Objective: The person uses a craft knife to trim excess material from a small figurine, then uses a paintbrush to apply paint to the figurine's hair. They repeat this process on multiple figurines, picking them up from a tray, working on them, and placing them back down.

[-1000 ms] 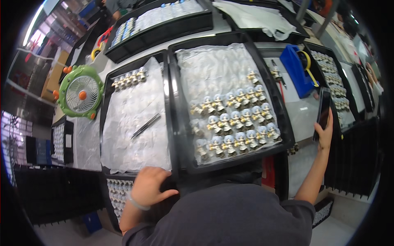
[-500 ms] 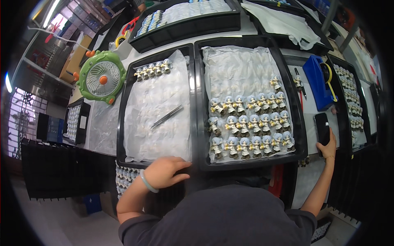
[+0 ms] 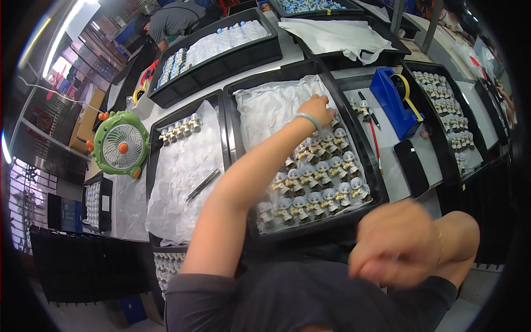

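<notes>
My left hand reaches across the right-hand black tray, its fingers closed around a small figurine at the right edge, mostly covered by the hand. Rows of pale-blue-haired figurines lie below it on white tissue; my forearm hides part of them. Close to me, my right hand hangs in front of the tray's near right corner. Motion smears its fingers, and nothing held shows. A black phone lies on the table to the right of the tray.
The left tray holds a short row of figurines and metal tweezers on tissue. A green fan stands at left. Rightward are a blue tape dispenser, a red brush and another figurine tray. A person bends at the back.
My left hand has gone from the left tray's near edge to the right tray's upper right. My right hand has let go of the phone and come back toward me. The view has turned.
</notes>
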`<state>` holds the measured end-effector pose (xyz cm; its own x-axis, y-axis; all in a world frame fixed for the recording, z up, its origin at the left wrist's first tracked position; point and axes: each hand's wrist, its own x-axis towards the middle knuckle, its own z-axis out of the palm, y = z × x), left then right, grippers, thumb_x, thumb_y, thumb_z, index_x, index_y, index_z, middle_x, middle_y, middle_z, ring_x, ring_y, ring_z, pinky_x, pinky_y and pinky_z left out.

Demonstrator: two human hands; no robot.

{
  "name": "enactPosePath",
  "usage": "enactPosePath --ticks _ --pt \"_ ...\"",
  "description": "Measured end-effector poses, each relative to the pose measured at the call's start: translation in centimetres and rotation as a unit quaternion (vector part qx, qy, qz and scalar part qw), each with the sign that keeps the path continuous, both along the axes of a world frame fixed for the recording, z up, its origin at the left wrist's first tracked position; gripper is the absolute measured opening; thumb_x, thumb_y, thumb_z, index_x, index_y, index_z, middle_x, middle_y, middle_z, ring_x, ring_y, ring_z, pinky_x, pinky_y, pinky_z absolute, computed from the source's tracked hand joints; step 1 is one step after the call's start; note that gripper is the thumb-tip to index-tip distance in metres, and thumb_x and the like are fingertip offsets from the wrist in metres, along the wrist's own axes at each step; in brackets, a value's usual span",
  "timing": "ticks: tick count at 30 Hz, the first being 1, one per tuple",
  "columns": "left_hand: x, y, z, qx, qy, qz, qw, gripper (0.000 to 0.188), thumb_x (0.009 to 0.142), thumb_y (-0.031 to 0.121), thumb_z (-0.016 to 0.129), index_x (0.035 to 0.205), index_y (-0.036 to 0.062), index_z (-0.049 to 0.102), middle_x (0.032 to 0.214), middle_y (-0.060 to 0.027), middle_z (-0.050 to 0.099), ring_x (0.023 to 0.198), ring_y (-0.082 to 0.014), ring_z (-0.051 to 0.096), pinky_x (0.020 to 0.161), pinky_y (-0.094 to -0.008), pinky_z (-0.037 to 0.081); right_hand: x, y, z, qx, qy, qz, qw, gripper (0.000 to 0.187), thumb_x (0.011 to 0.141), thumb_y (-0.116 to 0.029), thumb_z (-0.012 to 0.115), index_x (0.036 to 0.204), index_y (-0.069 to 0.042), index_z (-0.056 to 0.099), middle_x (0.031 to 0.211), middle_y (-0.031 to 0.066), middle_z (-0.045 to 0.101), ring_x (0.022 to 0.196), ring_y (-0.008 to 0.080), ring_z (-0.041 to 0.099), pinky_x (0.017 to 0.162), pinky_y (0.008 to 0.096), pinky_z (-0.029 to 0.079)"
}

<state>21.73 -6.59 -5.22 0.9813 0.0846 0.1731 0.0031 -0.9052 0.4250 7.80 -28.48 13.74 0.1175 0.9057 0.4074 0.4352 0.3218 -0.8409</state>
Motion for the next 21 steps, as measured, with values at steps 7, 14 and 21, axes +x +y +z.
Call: enactPosePath --ticks 7,14,21 --pt "2.0 0.0 -1.9 -0.037 0.091 0.027 0.995 0.040 0.075 0.033 0.056 0.099 0.0005 0.053 0.097 -0.0177 0.056 0.085 -0.0281 0.057 0.074 -0.0339 0.045 -4.1 4.0 3.5 -0.050 0.145 0.142 0.978 0.034 0.084 -0.031 0.044 0.064 -0.005 0.053 0.053 0.0115 0.053 0.047 0.0251 0.053 0.045 0.0341 0.042" --pt "-8.1 2.8 6.3 -0.646 0.045 -0.078 0.758 0.033 0.085 0.014 0.044 0.117 0.0074 0.038 0.100 -0.0132 0.051 0.071 -0.0183 0.054 0.060 -0.0319 0.047 -5.1 4.7 3.0 -0.052 -0.049 0.075 0.995 0.028 0.076 -0.026 0.051 0.055 -0.007 0.047 0.047 0.0083 0.047 0.040 0.0227 0.048 0.039 0.0313 0.038" --pt "-22.6 8.0 8.8 -0.748 0.028 -0.158 0.644 0.068 0.068 -0.005 0.055 0.126 0.0107 0.023 0.118 -0.0148 0.039 0.084 -0.0175 0.051 0.072 -0.0302 0.044 -6.1 7.6 2.7 -0.043 -0.303 0.052 0.951 0.024 0.070 -0.024 0.058 0.055 -0.011 0.044 0.047 0.0034 0.043 0.042 0.0158 0.047 0.035 0.0267 0.034"
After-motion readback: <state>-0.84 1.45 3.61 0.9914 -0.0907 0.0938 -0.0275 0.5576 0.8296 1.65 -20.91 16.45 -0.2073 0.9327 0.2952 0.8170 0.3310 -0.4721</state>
